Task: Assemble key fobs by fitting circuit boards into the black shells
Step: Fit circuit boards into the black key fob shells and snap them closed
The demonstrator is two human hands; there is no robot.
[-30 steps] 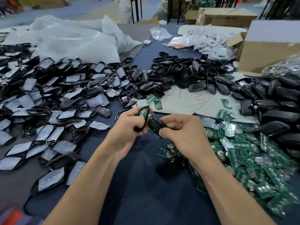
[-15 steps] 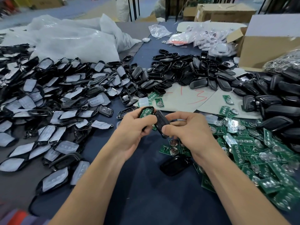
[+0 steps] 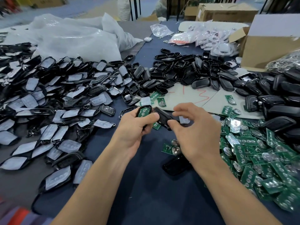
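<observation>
The green circuit board [image 3: 143, 111] is sitting inside a black shell half [image 3: 138, 112], and the left hand [image 3: 136, 129] has that gripped upright-ish, with the thumb across the lower part and the fingers curled round the back. The right hand [image 3: 196, 137] is pinching a second shell piece [image 3: 163, 118] between thumb and fingertips, tilted, with its top end right up against the loaded half. Can't tell if they're actually touching or just a hair apart. Both hands are close together, held over the dark blue table cover [image 3: 146, 192], pretty much dead centre. Just under the right wrist there's a loose black fob body [image 3: 175, 164] lying flat, and a couple of stray boards [image 3: 167, 148] near it. To the right it's a big messy heap of green boards [image 3: 259, 156] with round silver battery clips. Behind that heap is a stack of black back covers [image 3: 276, 101]. The whole left side is a sea of black fronts with whitish rubber button pads [image 3: 48, 101]. Further back there's a pile of empty black shells [image 3: 178, 70], a cardboard sheet with red scribbles [image 3: 194, 96], crumpled white plastic bags [image 3: 73, 38] and a cardboard box [image 3: 267, 46] at the far right.
</observation>
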